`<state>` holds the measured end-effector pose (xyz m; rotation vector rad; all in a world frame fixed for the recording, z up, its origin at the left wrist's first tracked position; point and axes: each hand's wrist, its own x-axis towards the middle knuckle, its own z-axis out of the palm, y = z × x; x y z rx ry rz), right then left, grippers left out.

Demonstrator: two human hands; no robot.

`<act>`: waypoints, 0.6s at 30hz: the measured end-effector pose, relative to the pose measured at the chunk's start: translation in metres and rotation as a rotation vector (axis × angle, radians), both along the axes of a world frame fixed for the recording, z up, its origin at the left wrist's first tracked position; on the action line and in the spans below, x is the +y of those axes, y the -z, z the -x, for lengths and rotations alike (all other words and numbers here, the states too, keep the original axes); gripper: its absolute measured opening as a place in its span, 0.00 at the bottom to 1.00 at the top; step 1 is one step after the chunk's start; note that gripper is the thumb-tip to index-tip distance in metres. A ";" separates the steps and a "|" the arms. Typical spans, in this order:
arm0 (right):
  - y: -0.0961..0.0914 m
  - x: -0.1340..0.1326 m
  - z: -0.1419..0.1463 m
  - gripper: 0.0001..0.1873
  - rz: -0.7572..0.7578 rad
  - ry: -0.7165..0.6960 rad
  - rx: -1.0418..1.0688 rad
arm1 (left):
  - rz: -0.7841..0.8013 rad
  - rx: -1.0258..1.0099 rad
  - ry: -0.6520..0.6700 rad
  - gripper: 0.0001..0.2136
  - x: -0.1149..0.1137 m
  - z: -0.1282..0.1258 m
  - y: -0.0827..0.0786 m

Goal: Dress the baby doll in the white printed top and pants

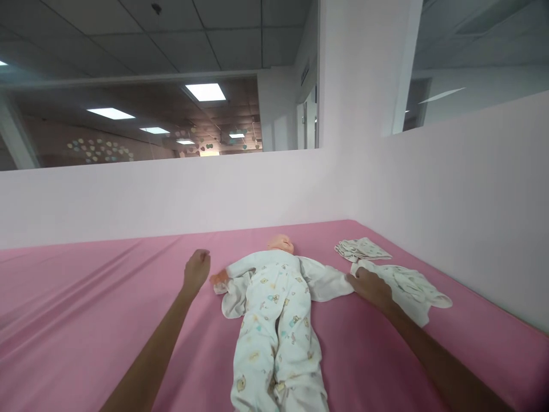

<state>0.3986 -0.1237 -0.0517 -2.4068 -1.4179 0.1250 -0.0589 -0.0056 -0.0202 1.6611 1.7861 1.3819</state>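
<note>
A baby doll (281, 244) lies with its head at the far end of the pink sheet, dressed in patterned white baby pants (274, 320). A white baby shirt (321, 279) is around its upper body. My right hand (371, 288) pinches the cuff of the shirt's right-side sleeve, which is stretched out sideways. On the other side, the doll's hand (219, 277) shows beside loose white cloth (235, 297). My left hand (198, 270) is closed in the air left of the doll, with nothing visible in it.
A folded patterned cloth (362, 249) and a spread white garment (414, 289) lie right of the doll, close to my right hand. The pink sheet (86, 297) has creases on the left. White walls (171, 197) with windows border the far and right sides.
</note>
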 end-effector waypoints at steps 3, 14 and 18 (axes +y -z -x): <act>0.012 0.002 -0.005 0.13 -0.020 -0.066 0.103 | -0.122 0.075 0.256 0.11 -0.021 -0.069 -0.021; 0.006 -0.002 -0.039 0.18 -0.174 0.138 0.062 | -0.006 1.016 0.785 0.13 -0.039 -0.238 -0.017; 0.005 -0.005 -0.057 0.23 -0.237 0.370 0.063 | -0.025 1.062 0.747 0.14 -0.033 -0.231 -0.011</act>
